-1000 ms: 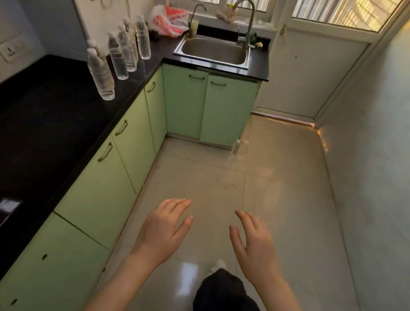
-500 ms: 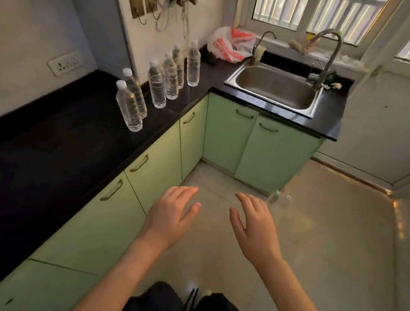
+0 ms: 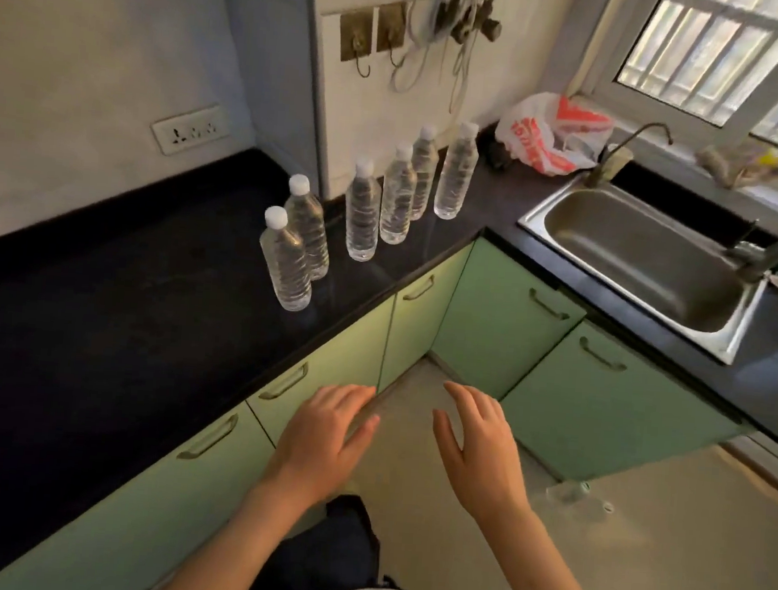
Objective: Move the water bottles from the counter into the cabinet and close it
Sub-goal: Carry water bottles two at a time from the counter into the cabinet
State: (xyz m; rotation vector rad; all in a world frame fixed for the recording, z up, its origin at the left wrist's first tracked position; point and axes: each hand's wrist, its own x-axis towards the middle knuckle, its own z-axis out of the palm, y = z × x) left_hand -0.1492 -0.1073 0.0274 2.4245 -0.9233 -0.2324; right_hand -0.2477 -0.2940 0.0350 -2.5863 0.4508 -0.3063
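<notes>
Water bottles [image 3: 362,213], six in all, stand upright on the black surface [image 3: 96,318] near its corner, above closed green cabinet doors [image 3: 326,364]. The left hand [image 3: 325,434] and right hand [image 3: 477,450] hover apart before the doors, fingers spread, holding nothing.

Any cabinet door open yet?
No: every green door in view sits flush with its neighbours.

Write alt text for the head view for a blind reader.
Six clear water bottles stand upright on a black counter above closed green cabinet doors. The left hand and right hand hover open and empty in front of the cabinets; a steel sink lies to the right.
</notes>
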